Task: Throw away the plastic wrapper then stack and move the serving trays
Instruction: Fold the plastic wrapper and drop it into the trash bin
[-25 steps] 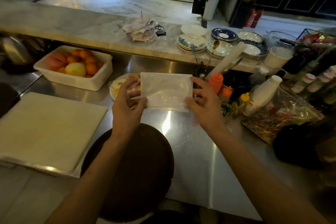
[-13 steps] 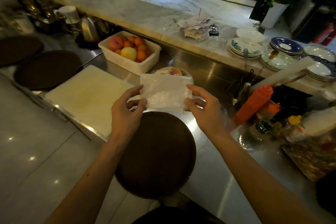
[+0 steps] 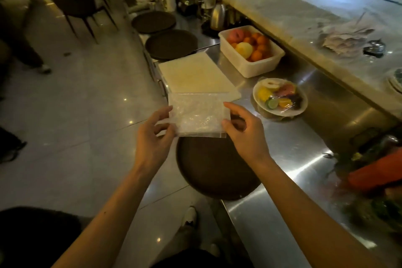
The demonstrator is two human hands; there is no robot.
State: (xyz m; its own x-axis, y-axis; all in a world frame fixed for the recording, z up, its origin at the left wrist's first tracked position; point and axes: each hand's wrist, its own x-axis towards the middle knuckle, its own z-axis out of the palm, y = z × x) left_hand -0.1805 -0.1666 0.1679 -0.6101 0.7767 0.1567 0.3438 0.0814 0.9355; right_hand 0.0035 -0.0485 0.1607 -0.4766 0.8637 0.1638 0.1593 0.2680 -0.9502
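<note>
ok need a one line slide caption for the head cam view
Both hands, left hand and right hand, hold a clear crinkled plastic wrapper above a round dark brown serving tray on the steel counter.

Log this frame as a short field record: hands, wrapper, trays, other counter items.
left hand: pinching wrapper's left edge
right hand: pinching wrapper's right edge
plastic wrapper: held flat above nearest tray
serving trays: three round dark ones, unstacked; near, middle, far
counter: cutting board, fruit tub, wrapped fruit plate

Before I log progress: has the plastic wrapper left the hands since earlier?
No. Plastic wrapper is held by left hand and right hand, above the round tray as before.
</note>
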